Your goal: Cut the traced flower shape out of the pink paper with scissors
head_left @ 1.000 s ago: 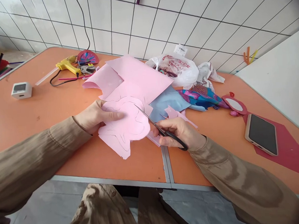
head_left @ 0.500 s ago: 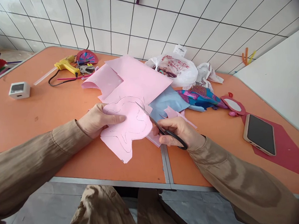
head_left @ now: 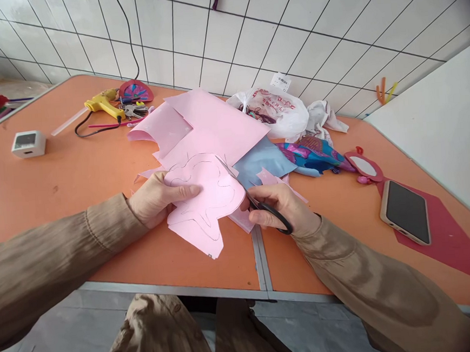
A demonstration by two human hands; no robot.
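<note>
Found pink outlined sheet [head_left: 206, 200] over the orange table [head_left: 144, 262], pinched in the left hand [head_left: 155, 198]. Noted black-handled scissors [head_left: 253, 201] gripped in the right hand [head_left: 286, 204], at the sheet's right edge. Observed larger pink sheet [head_left: 218, 126] behind.

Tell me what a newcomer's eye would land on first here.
First, the pink piece with dark drawn outlines, held at the center by the left hand, with the right hand holding black-handled scissors at its right edge. Next, the yellow glue gun toward the back left of the orange table, and the phone lying on a red sheet at right.
</note>
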